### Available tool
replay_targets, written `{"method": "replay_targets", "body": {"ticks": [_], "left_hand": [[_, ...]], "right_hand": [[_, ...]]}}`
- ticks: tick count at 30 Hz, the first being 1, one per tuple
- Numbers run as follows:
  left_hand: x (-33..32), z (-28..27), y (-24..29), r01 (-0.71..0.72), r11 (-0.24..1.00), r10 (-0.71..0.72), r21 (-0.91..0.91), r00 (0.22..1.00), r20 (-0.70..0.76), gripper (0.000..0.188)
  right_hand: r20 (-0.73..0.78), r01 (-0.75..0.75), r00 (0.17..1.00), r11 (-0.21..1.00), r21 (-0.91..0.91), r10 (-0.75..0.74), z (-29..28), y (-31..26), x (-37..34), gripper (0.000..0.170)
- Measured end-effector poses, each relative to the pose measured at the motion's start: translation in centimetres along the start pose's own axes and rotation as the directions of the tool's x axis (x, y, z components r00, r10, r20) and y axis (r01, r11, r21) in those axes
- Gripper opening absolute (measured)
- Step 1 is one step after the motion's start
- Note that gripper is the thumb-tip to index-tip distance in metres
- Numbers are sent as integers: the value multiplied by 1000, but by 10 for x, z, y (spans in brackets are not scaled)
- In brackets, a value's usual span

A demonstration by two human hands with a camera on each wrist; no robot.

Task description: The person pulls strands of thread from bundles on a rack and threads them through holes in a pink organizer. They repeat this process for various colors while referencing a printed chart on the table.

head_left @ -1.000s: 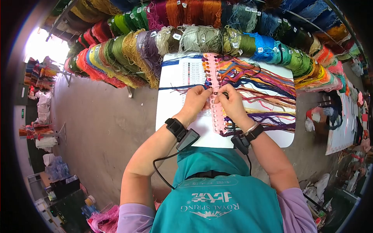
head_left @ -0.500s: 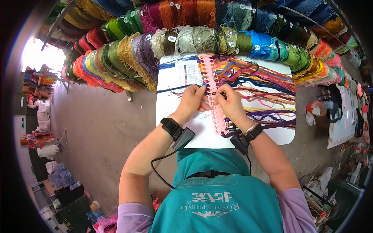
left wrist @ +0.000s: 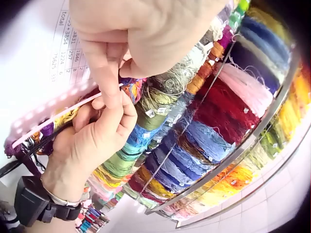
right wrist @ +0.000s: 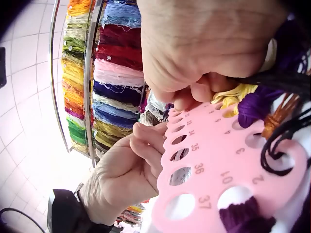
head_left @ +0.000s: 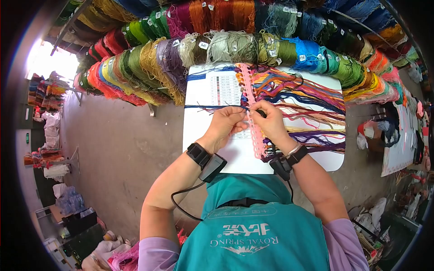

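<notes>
A pink card with numbered holes (head_left: 257,145) (right wrist: 206,167) lies tilted over a white board (head_left: 203,156), colored threads (head_left: 312,98) looped through its holes. My left hand (head_left: 226,125) (left wrist: 141,36) pinches thread at the card's left edge, thumb and forefinger together; its other fingers are bent (right wrist: 124,170). My right hand (head_left: 270,124) (right wrist: 209,43) grips the card's opposite edge between thumb and fingers, with black strands (right wrist: 284,80) trailing from it. In the left wrist view the right hand (left wrist: 90,141) is just below the left one. The pinched thread end is hidden by the fingers.
Racks of tagged, multicolored skeins (head_left: 235,47) stand beyond the board. A printed chart (head_left: 221,90) lies under the card's left side. Dark blue strands (head_left: 199,107) extend leftward across the board. Another white panel (head_left: 395,149) is at far right.
The card has tipped and looks narrower. My left hand has turned, its thumb and forefinger coming together at the card's edge. My right hand keeps its grip with little movement.
</notes>
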State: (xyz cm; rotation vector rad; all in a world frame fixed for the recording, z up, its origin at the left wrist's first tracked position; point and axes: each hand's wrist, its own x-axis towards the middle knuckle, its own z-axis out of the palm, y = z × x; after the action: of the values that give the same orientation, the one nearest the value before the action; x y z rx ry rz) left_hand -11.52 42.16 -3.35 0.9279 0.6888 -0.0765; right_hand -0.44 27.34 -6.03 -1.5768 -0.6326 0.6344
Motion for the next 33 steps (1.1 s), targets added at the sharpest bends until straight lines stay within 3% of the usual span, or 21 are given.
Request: {"method": "replay_targets", "body": {"ticks": [3, 6, 12, 18, 21, 30, 33], "left_hand": [[3, 2, -1, -9, 1000, 9, 18, 1000, 17, 14], [6, 2, -3, -23, 999, 22, 26, 1000, 14, 14], [-9, 27, -7, -86, 985, 49, -151, 971, -232, 13], [-10, 27, -11, -124, 982, 101, -141, 982, -161, 19], [0, 19, -13, -68, 984, 57, -163, 996, -74, 18], [7, 13, -8, -77, 989, 94, 124, 986, -137, 14], [-2, -1, -5, -118, 962, 160, 246, 975, -157, 15]], "right_hand": [[-7, 54, 999, 998, -18, -54, 0, 0, 0, 6], [11, 17, 1000, 999, 38, -18, -1, -2, -1, 7], [-11, 6, 1000, 997, 71, -5, 0, 1, 1, 4], [11, -6, 1000, 993, 120, 5, -2, -9, 0, 4], [17, -6, 1000, 995, 96, 4, -4, -3, 1, 5], [33, 11, 999, 999, 39, -12, 2, -2, 3, 8], [95, -132, 984, 975, -180, 151, -2, -9, 4, 12]]}}
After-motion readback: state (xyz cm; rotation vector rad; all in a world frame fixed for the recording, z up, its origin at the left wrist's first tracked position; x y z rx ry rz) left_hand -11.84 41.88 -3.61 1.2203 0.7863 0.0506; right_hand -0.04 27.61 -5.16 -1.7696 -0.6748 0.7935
